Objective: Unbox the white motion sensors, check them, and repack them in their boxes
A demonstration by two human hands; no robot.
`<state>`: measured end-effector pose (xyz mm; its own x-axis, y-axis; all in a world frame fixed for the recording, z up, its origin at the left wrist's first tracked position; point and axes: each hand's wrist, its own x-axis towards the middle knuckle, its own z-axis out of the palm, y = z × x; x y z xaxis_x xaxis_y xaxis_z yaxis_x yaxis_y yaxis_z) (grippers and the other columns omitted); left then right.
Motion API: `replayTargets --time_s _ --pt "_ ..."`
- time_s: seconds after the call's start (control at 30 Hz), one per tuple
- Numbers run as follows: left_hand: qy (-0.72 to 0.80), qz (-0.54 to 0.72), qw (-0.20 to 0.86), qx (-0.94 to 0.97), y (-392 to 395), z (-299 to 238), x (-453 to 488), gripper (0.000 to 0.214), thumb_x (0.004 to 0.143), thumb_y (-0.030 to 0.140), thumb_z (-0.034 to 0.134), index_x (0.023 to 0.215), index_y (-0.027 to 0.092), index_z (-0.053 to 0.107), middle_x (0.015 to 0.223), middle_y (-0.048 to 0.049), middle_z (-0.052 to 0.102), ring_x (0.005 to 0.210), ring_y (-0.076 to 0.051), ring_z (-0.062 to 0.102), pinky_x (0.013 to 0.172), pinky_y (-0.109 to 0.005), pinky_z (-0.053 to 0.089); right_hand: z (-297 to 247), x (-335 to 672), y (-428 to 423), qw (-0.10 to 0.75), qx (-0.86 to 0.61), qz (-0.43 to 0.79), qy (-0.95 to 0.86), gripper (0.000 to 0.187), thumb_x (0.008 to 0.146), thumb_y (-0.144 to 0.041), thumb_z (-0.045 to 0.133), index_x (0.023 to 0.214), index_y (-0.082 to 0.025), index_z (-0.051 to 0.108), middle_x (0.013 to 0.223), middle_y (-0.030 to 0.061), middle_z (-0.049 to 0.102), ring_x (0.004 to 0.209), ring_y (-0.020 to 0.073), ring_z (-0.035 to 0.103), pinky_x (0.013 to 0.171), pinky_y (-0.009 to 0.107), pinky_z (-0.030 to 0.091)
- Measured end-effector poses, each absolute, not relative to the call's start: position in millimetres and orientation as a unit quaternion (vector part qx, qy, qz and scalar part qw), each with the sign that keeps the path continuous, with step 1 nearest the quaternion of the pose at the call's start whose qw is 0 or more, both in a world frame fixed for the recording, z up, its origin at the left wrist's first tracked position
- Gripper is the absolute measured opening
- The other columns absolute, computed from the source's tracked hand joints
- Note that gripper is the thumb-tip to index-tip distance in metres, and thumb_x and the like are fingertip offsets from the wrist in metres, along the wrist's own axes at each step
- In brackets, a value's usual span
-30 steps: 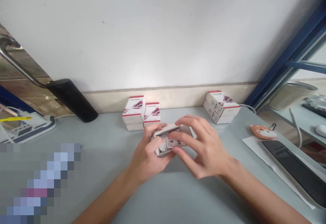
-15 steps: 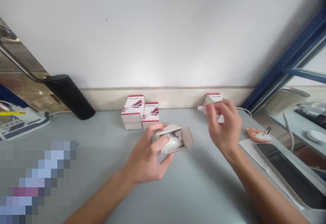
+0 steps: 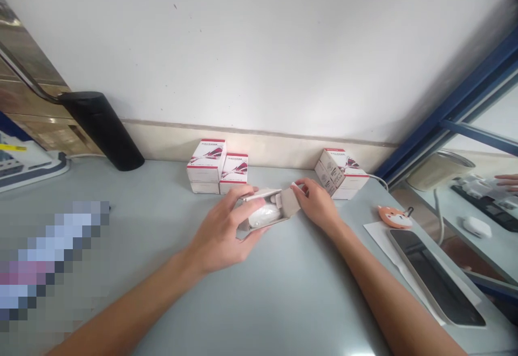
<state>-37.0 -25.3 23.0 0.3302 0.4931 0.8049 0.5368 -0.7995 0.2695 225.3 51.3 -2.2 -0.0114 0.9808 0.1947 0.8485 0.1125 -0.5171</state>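
My left hand (image 3: pixel 226 229) grips a small open cardboard box (image 3: pixel 285 205), tilted above the table, with its fingers and thumb around the sides. Inside lies something wrapped in clear plastic (image 3: pixel 264 214), partly covered by a finger. A little white part (image 3: pixel 277 200) shows beside the wrapping. My right hand (image 3: pixel 319 205) is closed at the box's end flap, its fingers pinching a small white piece (image 3: pixel 297 185) that is mostly hidden. Whether those fingers also grip the flap is unclear.
Stacked white-and-red boxes stand by the wall, one group (image 3: pixel 214 167) left and another (image 3: pixel 342 172) right. A black cylinder (image 3: pixel 103 129) leans at the left. A phone (image 3: pixel 437 278), white paper (image 3: pixel 374 232) and an orange animal-faced pouch (image 3: pixel 394 217) lie at the right.
My right hand has come left and down from above the right-hand boxes to the box's flap, carrying the small white piece. My left hand still holds the box. The view has shifted slightly.
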Motion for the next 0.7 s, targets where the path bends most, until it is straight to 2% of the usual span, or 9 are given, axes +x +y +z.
replayTargets --time_s 0.2,0.33,0.47,0.63,0.7 --pt "-0.3 -0.493 0.013 -0.816 -27.1 19.1 -34.7 0.066 0.084 0.013 0.08 0.137 0.033 0.047 0.127 -0.011 0.064 0.113 -0.028 0.074 0.089 -0.043 0.067 6.8 225.7 47.3 0.249 -0.642 0.181 -0.702 0.039 0.103 -0.051 0.047 0.125 -0.026 0.066 0.085 0.0018 0.071 0.077 0.021 0.063 0.071 0.032 0.041" --pt "-0.271 -0.491 0.039 -0.827 -26.8 15.8 -35.4 0.063 0.083 0.007 0.078 0.133 0.03 0.05 0.127 -0.0123 0.064 0.11 -0.028 0.075 0.087 -0.043 0.068 4.2 220.0 46.4 0.284 -0.618 0.24 -0.693 0.036 0.104 -0.047 0.047 0.118 -0.023 0.068 0.091 0.0034 0.072 0.081 0.0199 0.065 0.075 0.033 0.045" --pt "-0.272 -0.49 0.062 -0.826 -27.0 16.7 -36.7 0.062 0.081 0.003 0.076 0.131 0.029 0.05 0.128 -0.0131 0.065 0.109 -0.026 0.075 0.087 -0.041 0.068 2.0 220.4 49.4 0.338 -0.605 0.147 -0.706 0.033 0.101 -0.044 0.052 0.115 -0.021 0.071 0.116 0.0101 0.065 0.088 0.0207 0.063 0.082 0.037 0.05" --pt "-0.266 -0.483 0.17 -0.817 -24.9 28.5 -41.1 0.06 0.081 -0.002 0.068 0.132 0.027 0.054 0.125 -0.0117 0.069 0.11 -0.023 0.074 0.087 -0.037 0.067 39.2 215.6 26.7 0.527 -0.451 0.002 -0.72 0.02 0.103 -0.03 0.052 0.11 -0.022 0.07 0.107 0.0089 0.062 0.086 0.0199 0.06 0.079 0.037 0.053" --pt "-0.282 -0.477 0.196 -0.809 -23.5 32.4 -42.9 0.06 0.083 -0.003 0.066 0.133 0.028 0.056 0.123 -0.0097 0.07 0.108 -0.021 0.075 0.088 -0.035 0.066 52.4 210.1 12.6 0.562 -0.373 -0.075 -0.734 0.017 0.098 -0.02 0.055 0.106 -0.024 0.07 0.102 0.0082 0.058 0.087 0.0208 0.06 0.079 0.039 0.053"
